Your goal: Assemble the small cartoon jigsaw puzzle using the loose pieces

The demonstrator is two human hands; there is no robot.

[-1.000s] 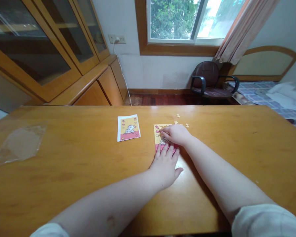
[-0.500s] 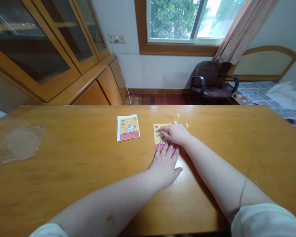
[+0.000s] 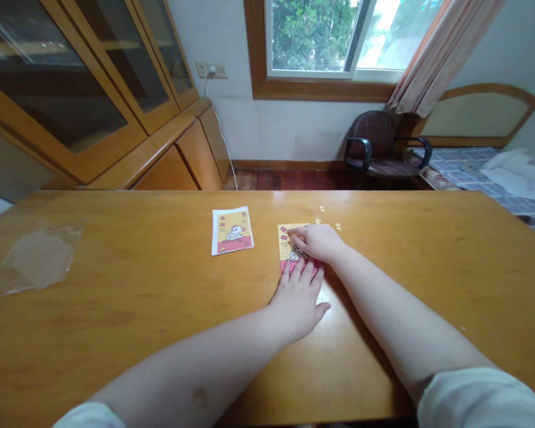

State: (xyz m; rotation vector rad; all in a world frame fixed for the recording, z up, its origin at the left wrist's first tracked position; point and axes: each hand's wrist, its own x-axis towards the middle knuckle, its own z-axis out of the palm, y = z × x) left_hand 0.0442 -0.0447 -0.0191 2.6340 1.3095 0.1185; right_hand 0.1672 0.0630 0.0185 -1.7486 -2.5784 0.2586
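A small yellow and red jigsaw puzzle (image 3: 287,245) lies on the wooden table (image 3: 160,297), partly covered by both hands. My left hand (image 3: 299,297) rests flat on its near red edge, fingers stretched out. My right hand (image 3: 317,242) lies over the puzzle's upper right part, fingers curled down, fingertips pressing near the top left of the picture; whether a piece is under them is hidden. A picture card (image 3: 232,230) with the same drawing lies to the left. A few loose puzzle pieces (image 3: 337,226) sit just beyond my right hand.
A clear plastic bag (image 3: 35,258) lies at the table's far left. Behind the table stand wooden cabinets with glass doors (image 3: 84,89), a dark armchair (image 3: 378,145) under the window, and a bed (image 3: 494,172) at the right.
Almost nothing has moved. My right hand's fingertips have shifted very slightly on the puzzle's upper part; my left hand stays flat on the lower edge.
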